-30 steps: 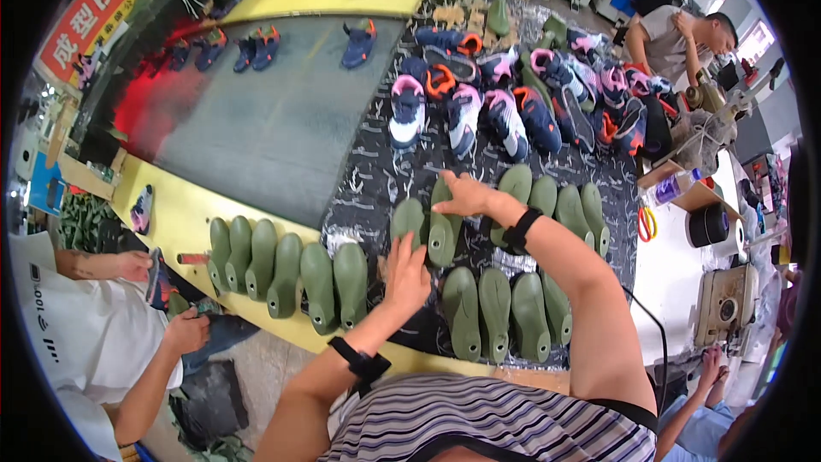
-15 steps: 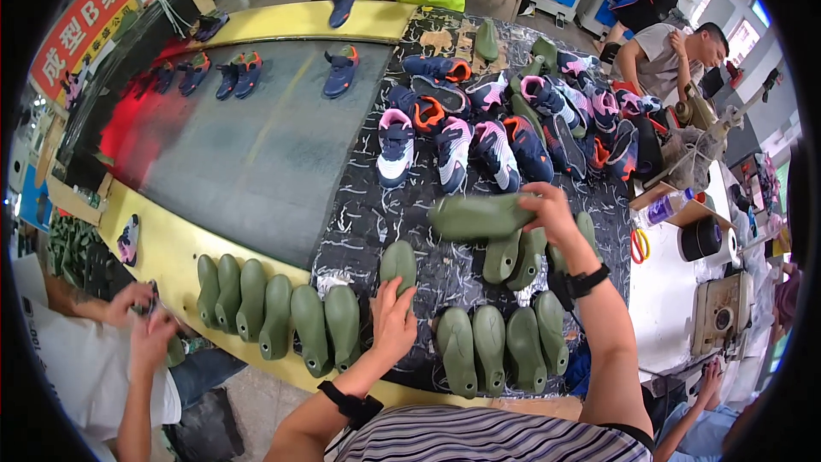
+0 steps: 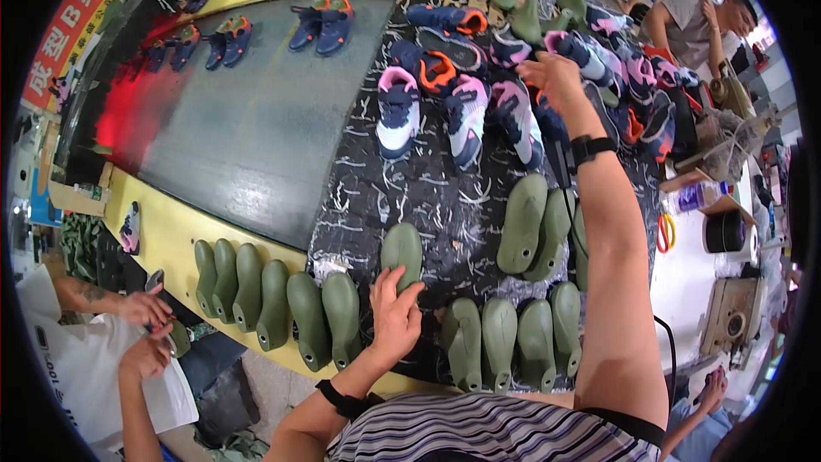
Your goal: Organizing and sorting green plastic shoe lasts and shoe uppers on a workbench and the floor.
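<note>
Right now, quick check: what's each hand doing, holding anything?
Left hand: open, fingers resting on a green shoe last, not gripping it.
Right hand: reaching over the sneakers; whether it grips one cannot be told.

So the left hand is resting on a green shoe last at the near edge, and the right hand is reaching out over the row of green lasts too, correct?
Not quite. In the head view the left hand does rest on a green shoe last near the edge, but the right hand reaches farther out, over the sneakers, not the lasts.
</note>
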`<action>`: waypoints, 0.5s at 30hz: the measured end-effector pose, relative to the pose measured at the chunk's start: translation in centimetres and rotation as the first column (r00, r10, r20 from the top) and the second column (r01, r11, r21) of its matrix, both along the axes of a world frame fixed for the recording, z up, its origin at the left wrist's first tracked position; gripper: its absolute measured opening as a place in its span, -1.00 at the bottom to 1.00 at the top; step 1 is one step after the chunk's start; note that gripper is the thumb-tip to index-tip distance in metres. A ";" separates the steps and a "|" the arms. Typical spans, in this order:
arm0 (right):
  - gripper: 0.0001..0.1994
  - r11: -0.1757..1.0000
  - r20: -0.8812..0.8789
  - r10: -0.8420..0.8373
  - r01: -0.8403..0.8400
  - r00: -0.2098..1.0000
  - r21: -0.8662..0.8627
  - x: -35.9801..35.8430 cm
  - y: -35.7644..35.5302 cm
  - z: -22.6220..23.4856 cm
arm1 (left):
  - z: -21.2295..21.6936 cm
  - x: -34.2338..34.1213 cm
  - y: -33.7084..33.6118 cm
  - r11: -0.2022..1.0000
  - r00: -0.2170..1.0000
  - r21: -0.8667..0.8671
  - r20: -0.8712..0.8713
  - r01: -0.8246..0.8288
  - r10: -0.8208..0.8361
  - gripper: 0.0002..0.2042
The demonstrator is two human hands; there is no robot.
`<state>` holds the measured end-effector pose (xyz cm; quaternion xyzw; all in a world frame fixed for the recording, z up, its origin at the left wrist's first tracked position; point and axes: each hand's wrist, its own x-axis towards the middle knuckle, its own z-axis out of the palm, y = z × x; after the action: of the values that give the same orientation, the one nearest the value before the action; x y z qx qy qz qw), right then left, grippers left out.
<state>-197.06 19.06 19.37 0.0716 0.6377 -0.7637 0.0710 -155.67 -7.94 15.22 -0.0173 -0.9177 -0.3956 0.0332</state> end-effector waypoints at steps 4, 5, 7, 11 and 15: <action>-0.72 0.909 0.024 0.163 -0.159 0.986 0.386 10.9 0.1 -0.4 | -0.9 -0.3 0.1 0.999 0.998 -0.033 -0.054 0.025 -0.027 -0.66; -0.71 0.831 0.031 0.246 -0.227 0.969 0.508 12.3 1.9 -0.9 | -0.7 -0.5 0.0 1.000 0.998 0.008 -0.060 0.023 -0.023 -0.66; -0.68 0.589 0.081 0.356 -0.290 0.931 0.754 15.7 3.3 0.2 | 0.0 0.8 -0.9 0.999 0.999 0.033 -0.032 0.006 -0.005 -0.63; -0.40 0.049 0.140 0.475 -0.186 0.869 0.981 16.5 8.3 -2.6 | -0.3 2.3 -1.7 0.997 0.998 -0.080 -0.059 0.007 -0.011 -0.59; -0.24 0.091 0.482 0.252 -0.517 0.839 0.851 17.9 7.7 -2.9 | 0.3 2.7 -2.5 0.953 0.996 -0.299 -0.090 -0.041 0.015 -0.64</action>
<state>-179.17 26.73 16.48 0.0099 0.9514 -0.1359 0.2762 -153.01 -10.49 15.49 -0.0263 -0.9650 -0.2497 0.0757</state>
